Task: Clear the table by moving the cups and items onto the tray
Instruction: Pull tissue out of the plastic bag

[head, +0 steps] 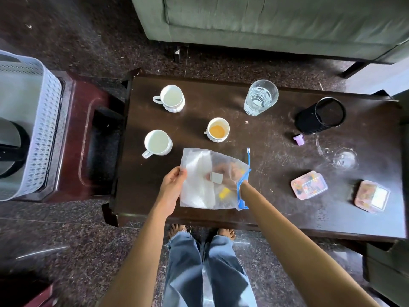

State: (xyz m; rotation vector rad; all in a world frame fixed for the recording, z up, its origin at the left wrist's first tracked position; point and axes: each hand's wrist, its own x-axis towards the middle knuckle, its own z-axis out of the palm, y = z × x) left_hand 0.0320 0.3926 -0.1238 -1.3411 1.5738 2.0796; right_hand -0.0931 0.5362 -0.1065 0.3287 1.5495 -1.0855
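Currently my left grip (174, 182) pinches the left edge of the zip bag (197, 171), thumb on top; my right grip (231, 173) is inside it through the blue-zippered mouth, and through the frosted film I cannot tell whether it holds the small grey block (216, 178); the bag sits low over the near part of the bench (276, 196), just in front of a white mug (158, 142); I judge it light, limp and slick, best carried by the zipper rim, mouth up, lest the block and a yellow piece (224, 192) spill.
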